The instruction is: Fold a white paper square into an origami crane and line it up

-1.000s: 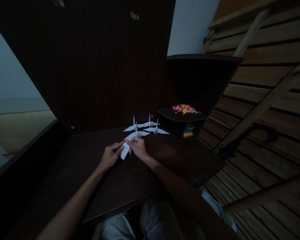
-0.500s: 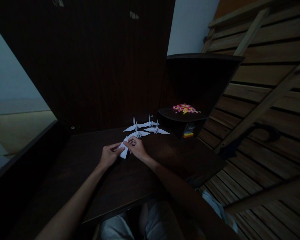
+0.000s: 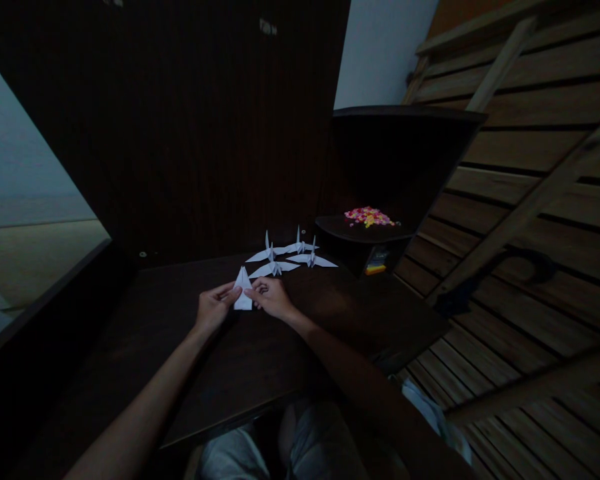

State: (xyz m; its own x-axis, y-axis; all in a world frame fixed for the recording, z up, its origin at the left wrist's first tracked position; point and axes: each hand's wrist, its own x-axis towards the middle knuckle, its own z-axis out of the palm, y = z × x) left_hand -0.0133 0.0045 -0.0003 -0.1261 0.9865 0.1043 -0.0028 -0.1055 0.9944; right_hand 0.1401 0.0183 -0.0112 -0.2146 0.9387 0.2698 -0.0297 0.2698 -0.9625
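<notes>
Between my two hands is a white folded paper (image 3: 243,301), pointed at the top with a slit down from its tip and a flat lower edge. My left hand (image 3: 214,308) pinches its left side, thumb on the front face. On the right side my right hand (image 3: 273,297) grips it, thumb in front and fingers curled behind. Just beyond the hands stand several white origami cranes (image 3: 275,268) with wings spread, close together on the dark desk. The fingers behind the paper are partly hidden.
The dark wooden desk (image 3: 220,373) meets a tall back panel (image 3: 205,133). At right, a corner shelf (image 3: 330,227) bears a heap of small pink, red and yellow pieces (image 3: 370,217). Under it sits a small box with a yellow strip (image 3: 375,269). Wooden slats (image 3: 530,147) rise farther right.
The folded paper has turned from a tilt to nearly upright, its front face now towards me. Both hands have shifted slightly left with it. The cranes stay where they were.
</notes>
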